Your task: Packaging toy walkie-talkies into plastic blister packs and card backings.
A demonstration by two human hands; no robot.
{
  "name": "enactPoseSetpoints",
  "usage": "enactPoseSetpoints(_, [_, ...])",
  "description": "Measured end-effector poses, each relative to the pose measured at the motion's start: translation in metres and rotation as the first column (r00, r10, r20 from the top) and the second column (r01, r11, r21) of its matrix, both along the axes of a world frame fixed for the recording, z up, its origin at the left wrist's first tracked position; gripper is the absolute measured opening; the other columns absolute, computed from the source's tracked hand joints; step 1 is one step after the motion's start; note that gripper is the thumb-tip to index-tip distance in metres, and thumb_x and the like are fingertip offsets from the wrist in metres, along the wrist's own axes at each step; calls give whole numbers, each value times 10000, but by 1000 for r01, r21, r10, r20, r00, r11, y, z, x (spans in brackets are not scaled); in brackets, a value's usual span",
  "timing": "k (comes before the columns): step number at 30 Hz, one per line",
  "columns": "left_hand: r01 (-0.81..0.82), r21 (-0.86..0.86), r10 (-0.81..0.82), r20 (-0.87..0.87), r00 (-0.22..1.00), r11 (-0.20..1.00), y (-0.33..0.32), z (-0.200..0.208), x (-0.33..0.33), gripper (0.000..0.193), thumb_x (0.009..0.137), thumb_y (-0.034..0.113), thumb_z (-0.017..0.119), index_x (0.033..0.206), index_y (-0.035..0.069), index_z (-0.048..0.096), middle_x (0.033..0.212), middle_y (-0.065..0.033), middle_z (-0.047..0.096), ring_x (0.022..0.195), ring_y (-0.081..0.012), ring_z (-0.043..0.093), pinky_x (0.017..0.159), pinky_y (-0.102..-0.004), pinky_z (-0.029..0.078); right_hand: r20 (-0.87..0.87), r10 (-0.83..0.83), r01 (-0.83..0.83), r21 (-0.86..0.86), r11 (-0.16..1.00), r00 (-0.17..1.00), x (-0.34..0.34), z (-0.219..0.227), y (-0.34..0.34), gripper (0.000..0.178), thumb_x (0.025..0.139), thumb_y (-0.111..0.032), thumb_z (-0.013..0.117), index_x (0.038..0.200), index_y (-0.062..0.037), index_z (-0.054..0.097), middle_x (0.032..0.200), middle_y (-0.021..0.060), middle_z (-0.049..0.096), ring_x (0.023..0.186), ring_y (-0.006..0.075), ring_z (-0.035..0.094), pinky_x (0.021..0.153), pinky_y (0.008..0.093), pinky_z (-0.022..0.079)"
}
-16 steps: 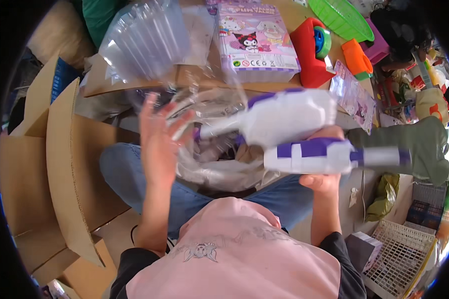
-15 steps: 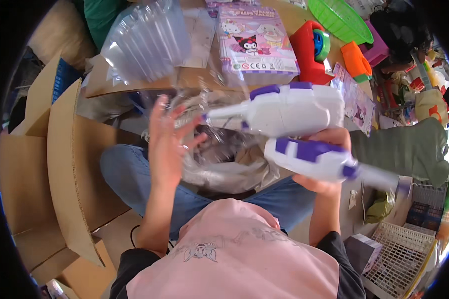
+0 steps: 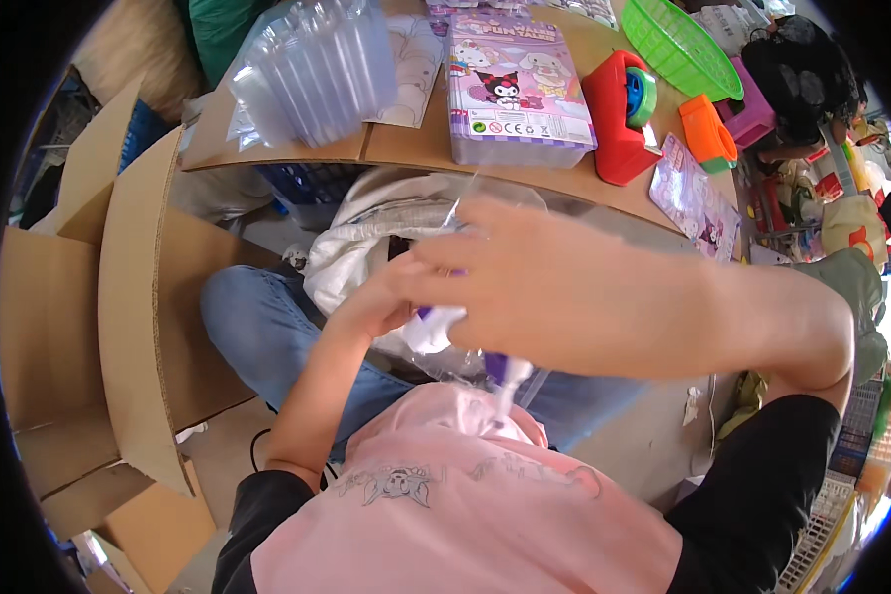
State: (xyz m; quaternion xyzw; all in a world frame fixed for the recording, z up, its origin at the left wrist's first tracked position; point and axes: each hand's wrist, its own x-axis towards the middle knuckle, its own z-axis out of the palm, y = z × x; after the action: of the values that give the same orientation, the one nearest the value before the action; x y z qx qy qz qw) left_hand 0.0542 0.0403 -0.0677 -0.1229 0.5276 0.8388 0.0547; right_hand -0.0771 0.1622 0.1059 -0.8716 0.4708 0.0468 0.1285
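Observation:
Over my lap, both hands come together around white-and-purple toy walkie-talkies and clear thin plastic. My left hand (image 3: 378,300) has its fingers curled at the left side of a clear plastic tray (image 3: 537,384), whose edges show past my hands. My right hand (image 3: 510,272) reaches across from the right, bent over the toys and blurred; its fingers overlap the left ones. Below them one white-and-purple toy walkie-talkie (image 3: 433,333) peeks out, and a white antenna (image 3: 508,388) points toward me. My right hand and forearm hide most of the toys.
On the cardboard-covered table are stacked clear plastic trays (image 3: 322,79), a purple printed box (image 3: 520,94), a red tape dispenser (image 3: 616,124), an orange-green piece (image 3: 708,134) and a green basket (image 3: 678,49). A whitish sack (image 3: 351,233) lies beneath. An open carton (image 3: 129,317) stands left.
My right hand has swung left across my lap with the two toy walkie-talkies and now meets my left hand. My left hand's spread fingers have curled in.

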Motion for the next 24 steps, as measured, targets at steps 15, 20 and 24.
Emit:
enactPoseSetpoints(15, [-642, 107, 651, -100, 753, 759, 11, 9, 2, 637, 772, 56, 671, 1312, 12, 336, 1124, -90, 535, 979, -177, 558, 852, -302, 462, 803, -593, 991, 33, 132, 52, 25, -129, 45, 748, 727, -275, 727, 1316, -26, 339, 1449, 222, 54, 1296, 409, 235, 1037, 468, 245])
enactPoseSetpoints(20, [-652, 172, 668, -61, 741, 739, 19, 19, 0, 562, 795, 19, 620, 1292, 16, 356, 1093, -70, 547, 959, -135, 559, 817, -274, 470, 844, -522, 969, 9, 246, 124, 12, -139, 48, 809, 718, -182, 725, 1359, -35, 255, 1439, 240, 89, 1316, 419, 189, 1036, 465, 243])
enactPoseSetpoints(24, [-710, 169, 729, -110, 676, 684, 8, 21, 5, 539, 799, 3, 593, 1288, 13, 367, 1085, -70, 553, 949, -142, 567, 808, -279, 484, 865, -413, 707, 481, 518, -286, -10, -129, 44, 828, 773, -201, 701, 1412, -107, 183, 1446, 203, 156, 1300, 360, 267, 998, 444, 324])
